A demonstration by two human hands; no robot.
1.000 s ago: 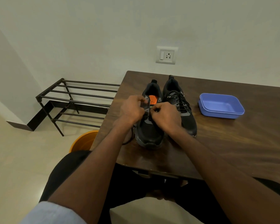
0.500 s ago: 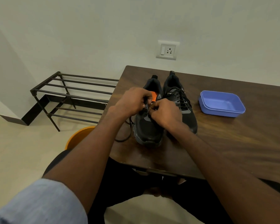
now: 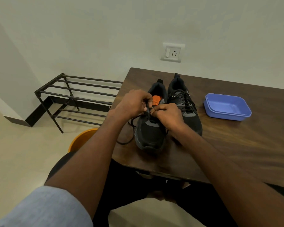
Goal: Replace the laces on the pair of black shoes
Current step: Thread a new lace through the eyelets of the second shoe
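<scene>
Two black shoes stand side by side, toes toward me, on the dark wooden table (image 3: 236,145). The left shoe (image 3: 150,133) shows an orange insole and a loose black lace (image 3: 129,128) that trails off its left side onto the table. My left hand (image 3: 133,104) pinches the lace over the shoe's eyelets. My right hand (image 3: 168,116) pinches the lace or eyelet edge just to the right of it; its fingertips hide the exact spot. The right shoe (image 3: 185,105) is fully laced and untouched.
A blue plastic box (image 3: 227,106) sits on the table right of the shoes. A black metal rack (image 3: 75,97) stands on the floor to the left. An orange bucket (image 3: 82,139) sits under the table's left edge. A wall socket (image 3: 172,53) is behind.
Both hands stayed at the left shoe's eyelets. My left hand lifted slightly, and more lace now loops out on the table to the shoe's left. The camera shifted a little.
</scene>
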